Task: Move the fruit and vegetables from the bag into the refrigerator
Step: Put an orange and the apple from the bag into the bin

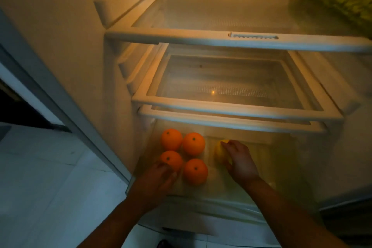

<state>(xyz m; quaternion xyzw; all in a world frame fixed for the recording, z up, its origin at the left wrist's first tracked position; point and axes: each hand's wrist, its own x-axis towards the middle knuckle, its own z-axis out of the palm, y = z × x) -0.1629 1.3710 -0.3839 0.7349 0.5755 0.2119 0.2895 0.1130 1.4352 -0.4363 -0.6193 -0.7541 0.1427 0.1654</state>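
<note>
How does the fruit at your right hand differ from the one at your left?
The lemon is yellow; the orange is orange-coloured. The lemon sits apart on the right; the orange sits among three other oranges. The right hand grips the lemon; the left hand touches the orange. Both lie in the bottom drawer.

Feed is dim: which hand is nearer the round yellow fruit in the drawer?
Right: right hand grips the round yellow fruit; left hand touches a front orange, farther left.
</note>
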